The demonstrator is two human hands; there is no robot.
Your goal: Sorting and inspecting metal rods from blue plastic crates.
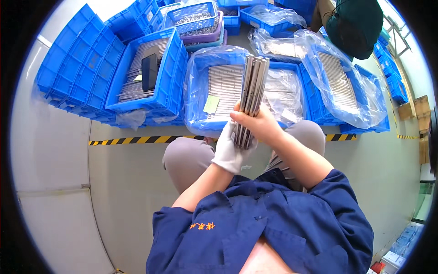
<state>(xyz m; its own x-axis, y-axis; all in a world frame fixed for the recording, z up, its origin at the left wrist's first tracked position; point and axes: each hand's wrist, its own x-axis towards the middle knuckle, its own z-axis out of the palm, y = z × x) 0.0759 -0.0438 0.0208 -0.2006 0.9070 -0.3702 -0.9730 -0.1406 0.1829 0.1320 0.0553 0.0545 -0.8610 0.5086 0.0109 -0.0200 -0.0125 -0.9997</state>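
Note:
A bundle of shiny metal rods (253,84) stands nearly upright in front of me, gripped in both hands. My left hand (228,148), in a white glove, is closed round its lower part. Bare and a little higher, my right hand (260,122) wraps round the middle with the thumb across the front. Just beyond the bundle is a blue crate (194,107) lined with clear plastic, holding rows of similar rods (223,86). A yellow-green paper slip (211,104) lies on those rows. The rods' lower ends are partly hidden by my fingers.
Left of the lined crate, another blue crate (171,75) holds rods with a dark flat device (149,73) on top. Stacked blue crates (75,59) stand farther left. A plastic-lined crate of rods (337,80) is on the right. Behind it, a person (358,27) bends over. Striped tape (146,140) crosses the floor.

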